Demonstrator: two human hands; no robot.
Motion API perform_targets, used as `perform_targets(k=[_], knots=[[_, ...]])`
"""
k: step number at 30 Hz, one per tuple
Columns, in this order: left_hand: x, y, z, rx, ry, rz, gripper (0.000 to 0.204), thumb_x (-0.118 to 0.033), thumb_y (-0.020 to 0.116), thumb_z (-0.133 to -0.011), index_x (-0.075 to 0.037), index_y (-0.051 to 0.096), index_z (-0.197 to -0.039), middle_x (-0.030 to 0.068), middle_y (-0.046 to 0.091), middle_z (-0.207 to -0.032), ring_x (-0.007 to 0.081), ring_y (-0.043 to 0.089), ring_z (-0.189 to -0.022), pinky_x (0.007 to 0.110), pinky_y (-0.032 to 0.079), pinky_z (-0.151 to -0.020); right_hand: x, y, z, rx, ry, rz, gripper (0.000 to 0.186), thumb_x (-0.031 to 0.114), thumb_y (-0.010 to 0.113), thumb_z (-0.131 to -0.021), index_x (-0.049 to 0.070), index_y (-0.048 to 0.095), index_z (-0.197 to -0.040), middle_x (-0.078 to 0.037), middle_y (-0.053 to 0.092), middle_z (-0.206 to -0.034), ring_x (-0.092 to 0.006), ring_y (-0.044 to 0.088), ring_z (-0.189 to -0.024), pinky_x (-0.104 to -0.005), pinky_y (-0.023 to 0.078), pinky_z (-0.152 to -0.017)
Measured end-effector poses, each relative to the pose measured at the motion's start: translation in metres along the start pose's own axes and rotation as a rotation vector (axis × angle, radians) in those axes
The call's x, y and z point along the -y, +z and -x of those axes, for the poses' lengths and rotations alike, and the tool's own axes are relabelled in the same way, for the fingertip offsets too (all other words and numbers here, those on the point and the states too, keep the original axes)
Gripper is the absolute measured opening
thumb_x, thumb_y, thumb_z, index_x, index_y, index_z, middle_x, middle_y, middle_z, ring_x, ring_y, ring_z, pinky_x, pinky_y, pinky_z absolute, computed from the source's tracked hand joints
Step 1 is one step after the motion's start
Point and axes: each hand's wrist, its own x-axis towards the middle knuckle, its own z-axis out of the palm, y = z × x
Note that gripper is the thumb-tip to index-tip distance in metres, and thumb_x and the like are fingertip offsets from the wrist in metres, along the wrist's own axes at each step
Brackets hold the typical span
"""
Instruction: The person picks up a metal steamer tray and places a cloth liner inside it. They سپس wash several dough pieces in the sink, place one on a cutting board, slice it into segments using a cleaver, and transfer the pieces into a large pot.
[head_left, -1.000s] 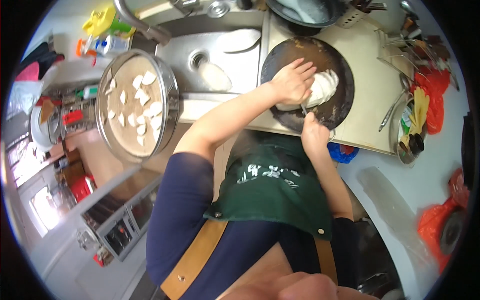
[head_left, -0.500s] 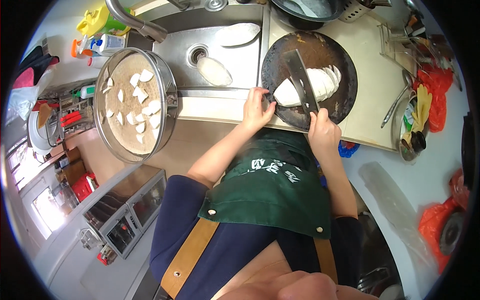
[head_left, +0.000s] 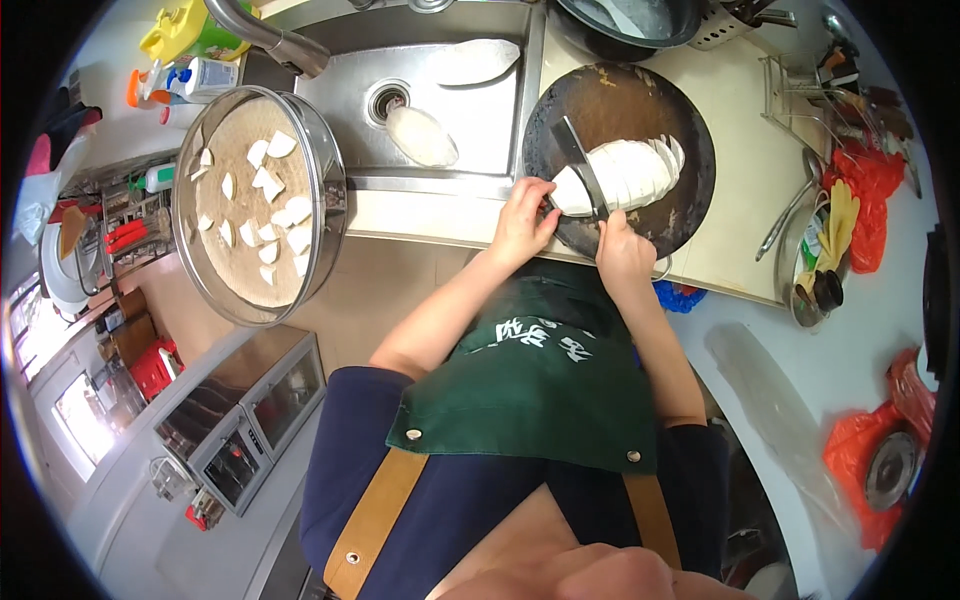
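Observation:
A white peeled root vegetable [head_left: 640, 175], partly cut into slices, lies on a round dark chopping board [head_left: 560, 95]. My right hand [head_left: 626, 252] grips the handle of a cleaver [head_left: 587, 172], its blade standing nearly edge-on in the vegetable toward the left end. The slices to the right of the blade still lean together. At the left tip of the vegetable, the fingers of my left hand [head_left: 525, 217] close on the uncut end. Two more pale oblong pieces, one long piece [head_left: 476, 62] and one rounder piece [head_left: 422, 137], rest in the sink.
Left of the sink [head_left: 345, 95], a round sieve [head_left: 335, 190] holds several white chunks. A curved faucet [head_left: 290, 45] reaches over the sink. A dark bowl [head_left: 630, 35] stands behind the board. A metal bowl [head_left: 800, 260] with yellow gloves sits to the right.
The cleaver has shifted left along the vegetable and turned more edge-on. My right hand moved left with it. My left hand has come onto the vegetable's left end.

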Motion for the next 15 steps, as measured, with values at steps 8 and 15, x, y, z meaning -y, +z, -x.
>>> perform_targets(k=[8,15], knots=[[0.003,0.007,-0.001,-0.016,0.041,-0.015,0.032,0.002,0.068,-0.073,-0.001,0.056,-0.102,0.0114,0.054,-0.100,0.0203,0.058,-0.074,0.030,0.050,-0.066,0.013,-0.052,-0.007,-0.161,-0.044,-0.111,0.019,0.014,0.059,-0.089,0.003,0.047,-0.080,-0.015,0.059,-0.059,-0.0330,0.060,-0.052,-0.0411,0.046,-0.046],[0.002,0.010,0.003,-0.083,0.059,-0.005,0.028,0.002,0.070,-0.071,-0.001,0.055,-0.094,0.0122,0.055,-0.095,0.0243,0.059,-0.073,0.032,0.050,-0.065,0.013,0.001,0.001,0.013,0.025,-0.018,0.019,0.017,0.058,-0.089,0.004,0.047,-0.080,-0.014,0.061,-0.060,-0.0313,0.063,-0.052,-0.0398,0.049,-0.047]])
